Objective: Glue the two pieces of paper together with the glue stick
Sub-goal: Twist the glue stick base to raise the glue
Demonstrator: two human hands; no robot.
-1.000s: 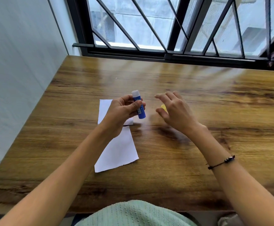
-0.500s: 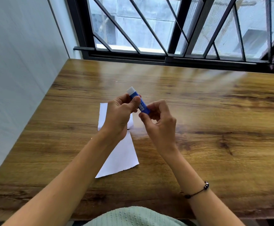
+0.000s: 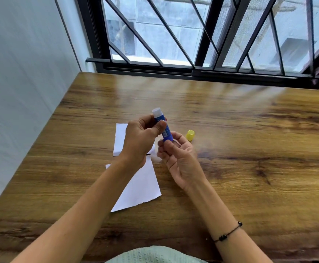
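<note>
uncapped blue glue stick (image 3: 163,125) held tilted above two white papers (image 3: 136,179).

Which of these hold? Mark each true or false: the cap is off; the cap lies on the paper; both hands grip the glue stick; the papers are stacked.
1. The yellow cap is off the glue stick. True.
2. The cap lies on the paper. False: it lies on the bare table.
3. The left hand and right hand both grip the stick. True.
4. The papers are stacked. False: the far paper and near paper lie end to end.

Both hands (image 3: 141,141) (image 3: 179,158) hold the uncapped glue stick (image 3: 162,126) above paper (image 3: 141,188)
</note>
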